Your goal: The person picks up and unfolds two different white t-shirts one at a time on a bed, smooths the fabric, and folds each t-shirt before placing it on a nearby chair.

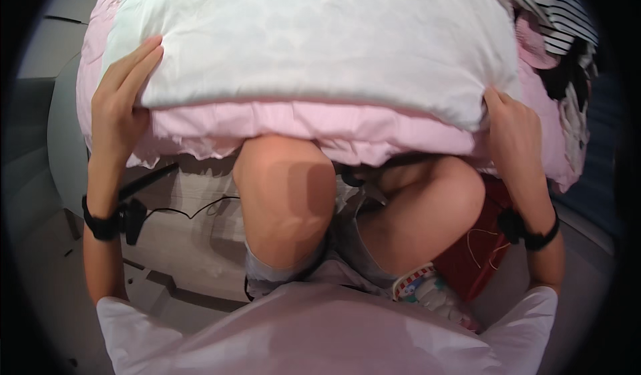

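A white cloth (310, 49), perhaps a folded quilt or sheet, lies spread over a pink ruffled cloth (300, 122) in front of me. At the left edge of the white cloth my left hand (122, 87) rests with its fingers extended on top and its thumb at the near corner; whether it grips the fabric is hidden. My right hand (513, 119) pinches the near right corner, where creases run out from the fingertips. Both wrists wear black straps with small devices.
Clothes lie at the right rear, among them a black-and-white striped garment (556, 14). My bare knees are under the near edge of the pink cloth. A black cable (190, 214) runs below at left. A red bag or box (473, 255) stands at lower right, beside a patterned item (430, 295).
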The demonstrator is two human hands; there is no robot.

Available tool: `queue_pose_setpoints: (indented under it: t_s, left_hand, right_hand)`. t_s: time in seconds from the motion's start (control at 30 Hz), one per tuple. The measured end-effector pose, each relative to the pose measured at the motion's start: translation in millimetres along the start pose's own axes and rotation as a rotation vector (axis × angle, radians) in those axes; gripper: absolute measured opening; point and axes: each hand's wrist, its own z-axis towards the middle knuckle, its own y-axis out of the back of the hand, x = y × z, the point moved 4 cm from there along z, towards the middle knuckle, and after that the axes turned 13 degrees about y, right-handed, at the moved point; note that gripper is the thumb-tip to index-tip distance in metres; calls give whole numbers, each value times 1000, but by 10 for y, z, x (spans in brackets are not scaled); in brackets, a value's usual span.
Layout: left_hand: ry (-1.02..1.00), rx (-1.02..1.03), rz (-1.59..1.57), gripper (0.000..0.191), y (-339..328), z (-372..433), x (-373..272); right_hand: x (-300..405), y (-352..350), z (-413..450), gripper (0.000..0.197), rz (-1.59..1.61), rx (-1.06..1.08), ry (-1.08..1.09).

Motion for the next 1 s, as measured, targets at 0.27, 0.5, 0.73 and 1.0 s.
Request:
queue_pose_setpoints:
  t_s: [0.27,0.5,0.73,1.0]
  left_hand:
    - [10,-45,96,47,270,-241,-46]
    - [39,-330,101,37,248,-397,144]
    - [6,-278,-72,37,553,-188,204]
    - [-31,-269,-9,27,301,-311,30]
  right_hand:
    - [349,87,57,7,-229,96,131]
    - [-127,125,-270,9,26,9,128]
    - [-498,662,-384,10,52,-322,46]
    - [-539,555,-464,8,52,-264,59]
